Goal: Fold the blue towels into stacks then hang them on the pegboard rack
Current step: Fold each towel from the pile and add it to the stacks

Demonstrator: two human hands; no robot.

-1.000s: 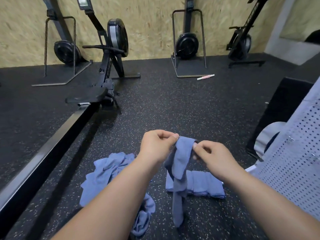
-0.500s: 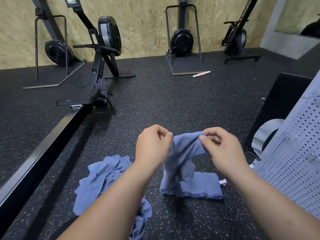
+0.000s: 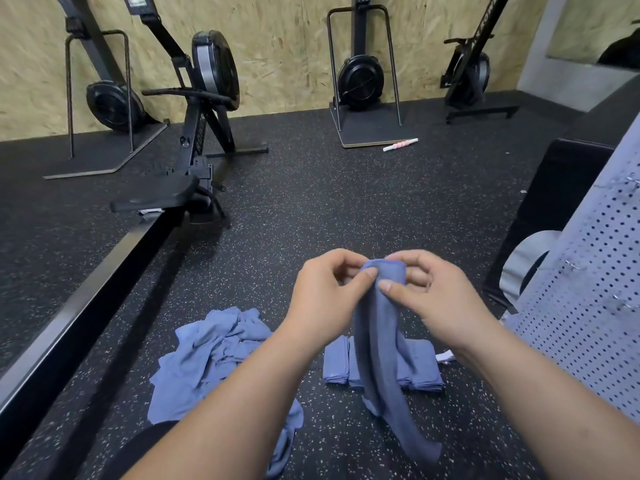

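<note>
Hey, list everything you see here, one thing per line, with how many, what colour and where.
held towel: one, blue, hanging from both hands, centre
folded towels: one low stack, blue, on the floor behind the held towel
loose towels: one heap, blue, on the floor left of the stack
pegboard: one, pale grey, right edge
rowing machine: one, black, left, rail running toward the camera
stored machines: three, black, upright along the wall
stick: one, pink and white, on the floor near the wall
box: one, black, right, beyond the pegboard
floor: black, speckled
left hand: pinches the towel's top
right hand: pinches the towel's top
</note>
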